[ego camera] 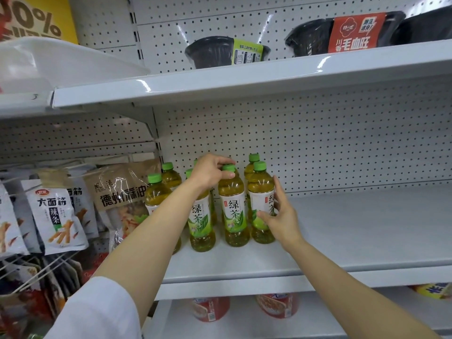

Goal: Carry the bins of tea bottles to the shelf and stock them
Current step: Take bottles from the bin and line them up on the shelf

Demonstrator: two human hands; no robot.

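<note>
Green-capped plastic tea bottle (233, 206): left hand (211, 173) is gripping its cap.
Right hand (281, 216): spread open, steadying the neighbouring bottle (261, 204).
Advice: keep rows upright, labels facing forward.

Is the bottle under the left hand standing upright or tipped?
Upright. The bottle stands on its base on the shelf, label vertical, while the left hand grips its green cap.

Tea bottles (233, 209) stand clustered at the shelf's (342, 231) left end.
</note>
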